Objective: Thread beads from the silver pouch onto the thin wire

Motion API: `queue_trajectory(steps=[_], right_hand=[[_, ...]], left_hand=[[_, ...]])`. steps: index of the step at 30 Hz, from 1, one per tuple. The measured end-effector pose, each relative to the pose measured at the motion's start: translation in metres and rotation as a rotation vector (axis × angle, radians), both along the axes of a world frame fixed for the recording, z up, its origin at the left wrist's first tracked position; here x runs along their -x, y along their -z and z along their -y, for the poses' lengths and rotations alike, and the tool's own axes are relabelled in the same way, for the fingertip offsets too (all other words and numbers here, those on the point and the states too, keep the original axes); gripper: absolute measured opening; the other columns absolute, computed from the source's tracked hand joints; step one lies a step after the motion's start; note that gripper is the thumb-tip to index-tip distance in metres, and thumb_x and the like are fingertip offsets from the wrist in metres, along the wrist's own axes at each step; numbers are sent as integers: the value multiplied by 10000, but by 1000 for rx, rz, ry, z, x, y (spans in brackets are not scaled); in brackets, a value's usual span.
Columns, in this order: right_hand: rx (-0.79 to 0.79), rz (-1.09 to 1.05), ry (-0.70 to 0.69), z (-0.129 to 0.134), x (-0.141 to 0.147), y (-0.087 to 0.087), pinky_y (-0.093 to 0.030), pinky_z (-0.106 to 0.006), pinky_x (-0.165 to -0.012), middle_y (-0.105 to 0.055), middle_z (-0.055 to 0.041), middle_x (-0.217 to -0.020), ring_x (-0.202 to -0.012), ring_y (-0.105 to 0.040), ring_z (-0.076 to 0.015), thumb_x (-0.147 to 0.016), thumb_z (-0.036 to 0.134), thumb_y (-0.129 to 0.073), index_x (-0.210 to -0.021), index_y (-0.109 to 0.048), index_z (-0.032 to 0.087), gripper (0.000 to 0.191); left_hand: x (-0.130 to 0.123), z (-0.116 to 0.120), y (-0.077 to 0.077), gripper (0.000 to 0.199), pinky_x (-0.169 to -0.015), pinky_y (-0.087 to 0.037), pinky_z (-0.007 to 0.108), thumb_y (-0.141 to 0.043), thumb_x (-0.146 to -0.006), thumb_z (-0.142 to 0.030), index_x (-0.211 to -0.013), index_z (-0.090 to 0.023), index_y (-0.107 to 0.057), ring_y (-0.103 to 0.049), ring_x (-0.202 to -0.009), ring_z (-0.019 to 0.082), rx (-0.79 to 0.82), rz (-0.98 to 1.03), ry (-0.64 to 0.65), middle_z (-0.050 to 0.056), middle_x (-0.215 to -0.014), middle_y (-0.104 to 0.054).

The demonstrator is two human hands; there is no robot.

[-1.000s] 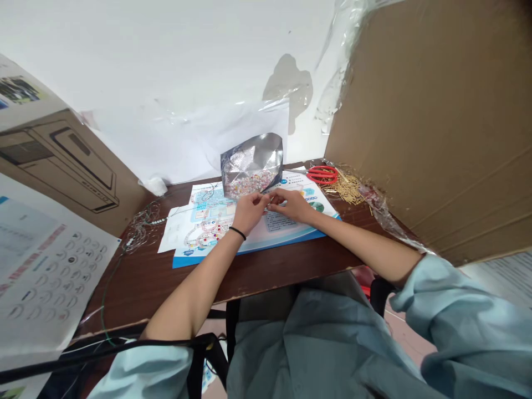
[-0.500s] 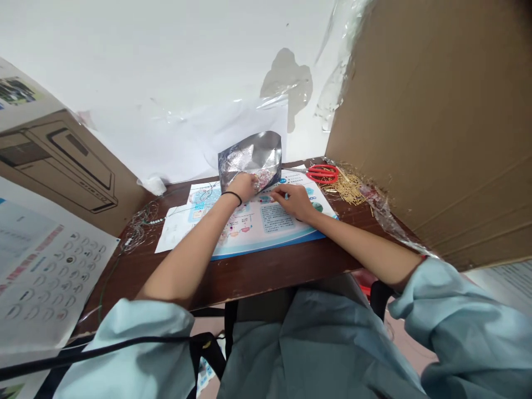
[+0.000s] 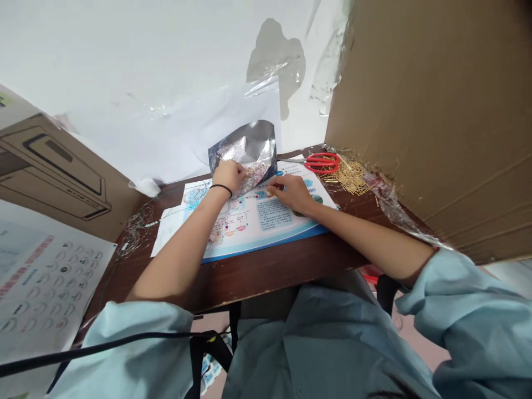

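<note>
The left hand (image 3: 226, 176), with a black band on the wrist, sits at the mouth of a silver foil pouch (image 3: 249, 144) propped upper middle of the frame, fingers curled into the multicolored beads (image 3: 253, 173) inside, though you can't tell if it's pinching any. The right hand (image 3: 291, 193) is just beside it, fingertips drawn together over a printed sheet (image 3: 272, 224), and whether they hold something thin is unclear. The pouch stands on that sheet, on a dark wooden table (image 3: 266, 271). Red-handled scissors (image 3: 322, 163) and loose brass pins (image 3: 349, 176) lie to the right. One careless tug could tip the pouch, sending beads rolling off the table or into the pins.
</note>
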State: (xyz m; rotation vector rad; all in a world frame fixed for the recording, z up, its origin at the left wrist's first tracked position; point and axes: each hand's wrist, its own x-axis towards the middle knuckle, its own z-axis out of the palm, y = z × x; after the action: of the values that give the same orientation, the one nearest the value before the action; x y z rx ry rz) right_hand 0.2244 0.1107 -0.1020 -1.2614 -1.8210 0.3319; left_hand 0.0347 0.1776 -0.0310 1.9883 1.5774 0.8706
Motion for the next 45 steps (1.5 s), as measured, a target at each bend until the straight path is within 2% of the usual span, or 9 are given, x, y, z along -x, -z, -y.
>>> queue_trajectory(steps=[2,4,8,12,17,24,34,40,45], right_hand=[[15,-14,-8,1,0,0,-426,-324,-731,-716,-6,-751,-734,-596,-165,-894,260,-652,-827,-758,241,127],[38,-25,-20,3,1,-1,-428,-321,-724,-726,-4,-754,-714,-595,-159,-897,264,-650,-838,-771,242,136],[40,-37,-27,9,3,-2,-436,-311,-707,-737,0,-766,-700,-611,-152,-909,285,-632,-888,-789,242,164],[25,-49,2,13,6,-4,-463,-319,-732,-763,-2,-808,-728,-649,-162,-916,279,-625,-943,-800,259,177],[-16,-71,26,15,6,-6,-493,-326,-774,-783,-9,-872,-776,-683,-172,-905,258,-642,-951,-801,257,166],[-85,-73,18,18,5,-9,-478,-299,-746,-761,1,-809,-732,-662,-150,-891,231,-646,-889,-776,231,130],[-97,-19,-24,17,6,-6,-445,-288,-696,-723,-3,-770,-674,-581,-133,-860,207,-640,-819,-723,213,93],[-82,-26,-38,17,6,-6,-405,-277,-661,-678,-1,-724,-651,-547,-121,-842,187,-624,-769,-665,191,84],[-118,-130,-47,19,8,-11,-409,-272,-642,-637,12,-687,-628,-512,-116,-847,194,-586,-730,-600,202,118]], left_hand=[[-4,22,-5,249,-839,-481,360,-689,-748,-179,-510,-186,-616,-576,-723,209,-13,-21,-37,13,-483,-448],[-9,45,-3,160,-789,-517,348,-641,-820,-217,-678,-172,-698,-576,-687,168,115,230,-26,23,-581,-570],[-15,79,18,106,-780,-562,307,-650,-823,-160,-885,-163,-736,-614,-739,112,410,711,57,43,-837,-705],[-13,85,42,104,-815,-569,283,-719,-774,-138,-874,-148,-746,-619,-754,92,497,907,42,36,-827,-706],[-9,79,49,132,-866,-563,301,-756,-745,-137,-877,-145,-769,-645,-838,117,514,962,64,44,-835,-711],[-8,78,50,158,-912,-539,315,-775,-729,-117,-882,-154,-767,-628,-859,114,544,972,106,31,-823,-700],[-11,80,46,220,-791,-546,265,-855,-699,-242,-813,-149,-692,-595,-715,81,523,961,88,9,-748,-667],[-11,78,49,247,-787,-539,279,-884,-619,-177,-794,-145,-713,-598,-711,86,520,977,82,3,-751,-676],[-11,78,47,134,-796,-530,257,-819,-698,-131,-815,-142,-754,-622,-753,91,550,985,78,28,-750,-698]])
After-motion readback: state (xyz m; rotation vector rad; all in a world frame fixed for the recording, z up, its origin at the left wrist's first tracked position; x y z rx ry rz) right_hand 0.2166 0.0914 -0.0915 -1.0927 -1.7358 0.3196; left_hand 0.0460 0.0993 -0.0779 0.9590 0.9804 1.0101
